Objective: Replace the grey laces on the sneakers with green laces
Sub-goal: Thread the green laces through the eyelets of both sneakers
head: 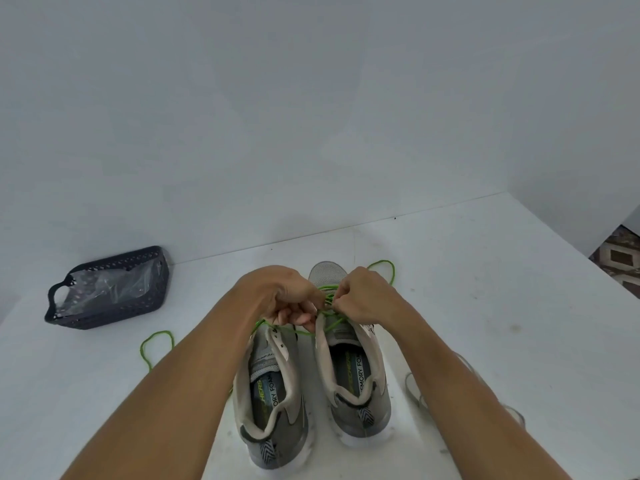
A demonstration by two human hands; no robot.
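— Green lace (327,299), where is it?

— Between my hands, over the eyelets of the right sneaker (349,368), whose length runs away from me, toe far. My left hand (287,296) pinches the lace from the left, my right hand (360,299) from the right, fingers curled on it

— And the next pull?

— Probably sideways, across the shoe. The left sneaker (273,393) lies just beside

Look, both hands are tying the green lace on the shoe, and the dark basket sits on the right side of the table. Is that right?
Not quite. The head view shows the basket on the left side of the table, not the right. The rest holds: the left hand and right hand both pinch the green lace over the right shoe.
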